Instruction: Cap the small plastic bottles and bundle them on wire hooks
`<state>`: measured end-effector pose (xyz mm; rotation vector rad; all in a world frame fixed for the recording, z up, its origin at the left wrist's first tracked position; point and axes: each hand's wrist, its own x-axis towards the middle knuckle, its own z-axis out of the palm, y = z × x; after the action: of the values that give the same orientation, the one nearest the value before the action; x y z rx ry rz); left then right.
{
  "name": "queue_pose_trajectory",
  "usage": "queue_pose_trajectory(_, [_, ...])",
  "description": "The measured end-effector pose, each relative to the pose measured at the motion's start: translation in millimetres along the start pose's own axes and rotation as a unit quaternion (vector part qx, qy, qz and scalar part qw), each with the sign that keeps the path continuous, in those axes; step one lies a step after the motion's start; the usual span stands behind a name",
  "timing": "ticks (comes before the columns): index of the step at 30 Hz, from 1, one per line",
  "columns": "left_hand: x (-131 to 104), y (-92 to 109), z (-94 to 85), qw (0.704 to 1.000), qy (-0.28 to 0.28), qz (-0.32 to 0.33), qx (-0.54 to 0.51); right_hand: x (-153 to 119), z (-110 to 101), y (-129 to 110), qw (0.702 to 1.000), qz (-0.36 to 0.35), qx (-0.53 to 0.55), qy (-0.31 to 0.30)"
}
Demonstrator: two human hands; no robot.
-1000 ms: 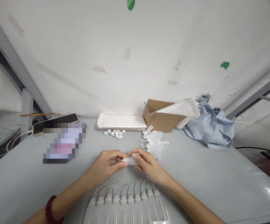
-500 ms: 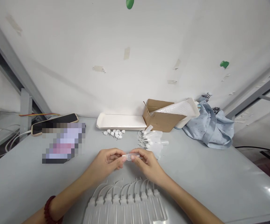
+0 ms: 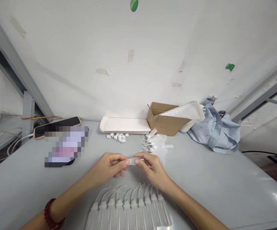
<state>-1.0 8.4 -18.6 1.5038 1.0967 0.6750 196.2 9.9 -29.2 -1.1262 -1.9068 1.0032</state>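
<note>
Translucent tube (image 3: 132, 161), pinched two-handed

It's held over the grey table (image 3: 200, 182): the left hand (image 3: 114, 165) pinches one end, the right hand (image 3: 151, 164) grips the body. Likely light, smooth, slightly squeezable (plastic, I'd guess), best taken near the ends. No lettering reads on it; the lit screen (image 3: 67, 145) is pixelated.

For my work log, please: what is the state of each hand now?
Left hand: closed, pinching one end of a small translucent tube.
Right hand: closed, holding the same tube from the other side.
</note>
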Motion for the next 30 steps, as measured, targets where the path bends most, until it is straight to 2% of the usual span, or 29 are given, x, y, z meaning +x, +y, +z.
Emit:
queue_pose_trajectory(6, [-3, 1, 4.9, 0.999, -0.025, 0.007, 0.038, -1, 1, 0, 0.999, -0.011, -0.022, -0.035])
queue_pose_trajectory(12, [-4, 2, 7.3, 0.98, 0.023, 0.11, 0.166, -1, 2, 2, 0.999, 0.007, -0.026, -0.031])
queue_pose_trajectory(15, [-4, 0, 9.0, 0.967, 0.055, 0.138, 0.206, 0, 2, 2, 0.999, 0.008, -0.015, -0.032])
queue_pose_trajectory(17, [-4, 0, 9.3, 0.971, 0.051, 0.124, 0.196, 0, 1, 2, 1.0, 0.006, -0.009, -0.028])
queue_pose_trajectory(21, [-6, 2, 7.6, 0.985, -0.01, 0.055, 0.165, -1, 1, 1, 0.999, -0.025, -0.025, -0.014])
queue_pose_trajectory(24, [-7, 3, 6.8, 0.984, -0.027, 0.05, 0.167, -2, 0, 0, 0.998, -0.052, -0.041, -0.016])
queue_pose_trajectory(27, [-7, 0, 7.0, 0.971, -0.021, 0.115, 0.209, -2, 0, 0, 0.997, -0.057, -0.047, -0.026])
queue_pose_trajectory(30, [-5, -8, 7.6, 0.934, 0.021, 0.214, 0.287, -1, 2, 0, 0.997, -0.048, -0.05, -0.024])
